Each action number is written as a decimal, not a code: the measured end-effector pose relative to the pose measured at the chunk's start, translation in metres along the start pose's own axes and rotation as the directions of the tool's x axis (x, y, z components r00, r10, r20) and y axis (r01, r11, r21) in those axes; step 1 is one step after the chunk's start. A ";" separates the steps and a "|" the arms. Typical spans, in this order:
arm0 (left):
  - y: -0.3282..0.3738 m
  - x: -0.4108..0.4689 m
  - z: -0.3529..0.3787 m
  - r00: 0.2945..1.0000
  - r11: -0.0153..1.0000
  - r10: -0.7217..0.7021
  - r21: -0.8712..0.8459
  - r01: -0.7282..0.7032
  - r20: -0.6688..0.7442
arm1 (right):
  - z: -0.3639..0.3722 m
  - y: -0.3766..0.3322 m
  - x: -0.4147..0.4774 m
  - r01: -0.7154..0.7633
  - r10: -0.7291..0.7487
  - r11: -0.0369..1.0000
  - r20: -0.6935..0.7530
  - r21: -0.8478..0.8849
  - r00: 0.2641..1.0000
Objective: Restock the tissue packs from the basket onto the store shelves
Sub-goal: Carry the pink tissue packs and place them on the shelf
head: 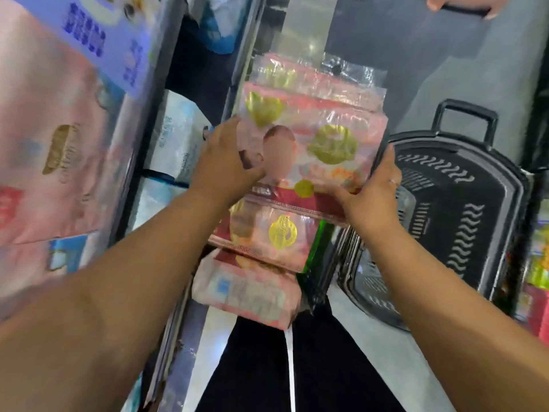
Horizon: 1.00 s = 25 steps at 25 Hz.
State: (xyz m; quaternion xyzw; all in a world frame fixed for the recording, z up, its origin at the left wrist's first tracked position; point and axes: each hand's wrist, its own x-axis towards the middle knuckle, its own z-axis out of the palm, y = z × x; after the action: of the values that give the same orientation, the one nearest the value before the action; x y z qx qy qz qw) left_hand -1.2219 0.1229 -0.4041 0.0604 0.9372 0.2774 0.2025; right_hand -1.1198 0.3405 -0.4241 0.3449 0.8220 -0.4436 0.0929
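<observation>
**Gripped at both edges: the tissue pack (pixel 312 144)**

We hold it over a stack of like packs (pixel 267 233), our left hand (pixel 225 162) and right hand (pixel 371 197) each curled round an edge. The black basket (pixel 463 185) stands just right, shelves (pixel 165 55) left.

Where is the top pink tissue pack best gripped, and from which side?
By its two side edges, one hand from each side, as the left hand and right hand hold it. The pink tissue pack is broad, flat and wrapped in glossy film, so a one-sided pinch might slip.
</observation>
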 end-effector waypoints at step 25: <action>0.025 -0.167 -0.116 0.967 0.803 -0.252 -0.565 0.191 -0.032 | -0.073 -0.084 -0.152 0.103 -0.137 0.965 0.131 0.240 0.982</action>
State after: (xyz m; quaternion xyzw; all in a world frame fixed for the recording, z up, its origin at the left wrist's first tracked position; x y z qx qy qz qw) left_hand -1.1174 0.0484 -0.2438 -0.1259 0.8253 0.5156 0.1926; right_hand -1.0497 0.2937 -0.2552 0.2694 0.7748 -0.5656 0.0850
